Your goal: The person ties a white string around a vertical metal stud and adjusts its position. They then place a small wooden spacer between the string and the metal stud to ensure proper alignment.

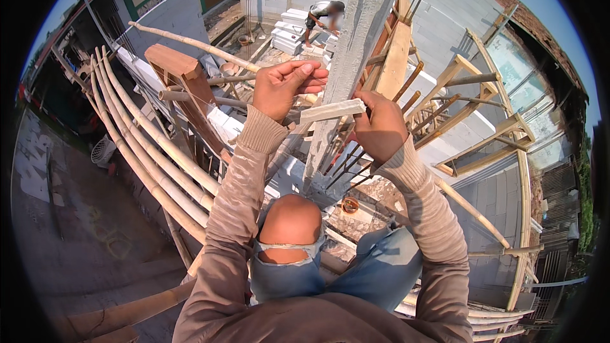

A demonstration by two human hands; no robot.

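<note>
Both forearms rise from the lower edge in ribbed tan sleeves, elbows bent, the hands lifted in front of the person. The left hand point(284, 89) is curled into a loose fist, knuckles up, thumb laid across the top of the index finger; what it pinches is too small to make out, possibly a thin wire. Its heel sits just over the left end of a short pale wooden strip point(332, 110). The right hand point(379, 126) is closed on the strip's right end, fingers wrapped from behind and the back of the hand toward the camera. The two hands stay apart, with the strip bridging the gap between them.

The strip is flat, narrow and light grey-white, rough along its edges, lying nearly level with its right end a little higher. It crosses the front of a rough grey concrete column point(359, 44) that stands just beyond the hands and runs up out of view.

Below the right hand, dark steel bars point(346, 162) slant down beside the column's foot. Under the hands a bare knee point(291, 219) shows through torn blue jeans. To the left of the left hand, long pale bamboo poles point(146, 146) curve away. Well beyond the hands another person point(319, 18) bends over stacked white blocks point(289, 32)
</note>
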